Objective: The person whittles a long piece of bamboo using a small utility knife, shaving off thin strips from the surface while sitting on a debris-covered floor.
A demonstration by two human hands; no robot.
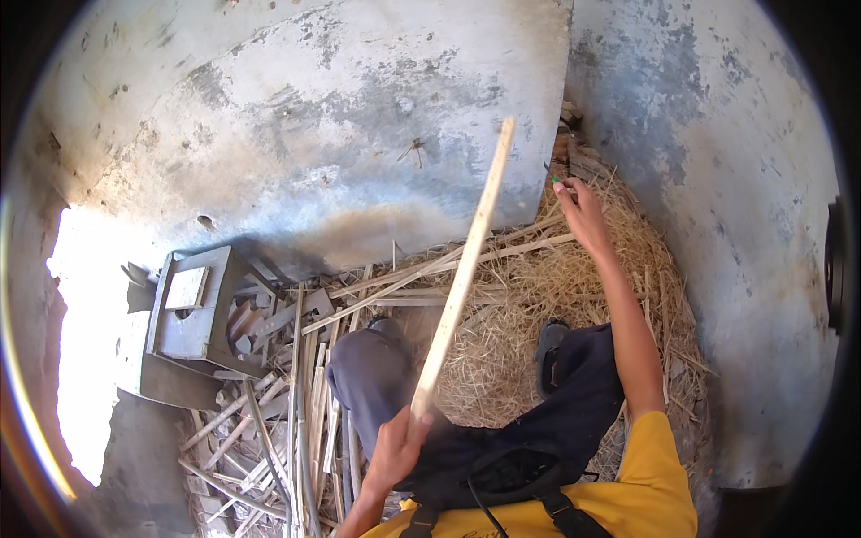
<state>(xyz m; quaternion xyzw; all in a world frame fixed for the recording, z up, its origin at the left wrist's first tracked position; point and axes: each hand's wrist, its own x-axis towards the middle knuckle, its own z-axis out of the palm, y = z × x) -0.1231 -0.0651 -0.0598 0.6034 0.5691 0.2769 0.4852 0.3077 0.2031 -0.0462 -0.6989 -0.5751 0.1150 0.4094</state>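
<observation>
My left hand (397, 451) is closed round the lower end of a long, pale wooden strip (468, 262), which slants up and away to the right in front of me. My right arm reaches out to the far right, where my right hand (581, 208) pinches a small green-handled tool (556, 180). A thin dark tip projects from it past the fingers; most of the handle is hidden in the hand. The two hands are well apart, and the tool does not touch the strip.
Pale shavings (502, 359) cover the floor between and beyond my feet. Several wooden strips (309, 421) lie heaped at the left, near a grey wooden box (193, 309). Worn plaster walls (341, 117) enclose the far and right sides. A bright opening (85, 350) is at the left.
</observation>
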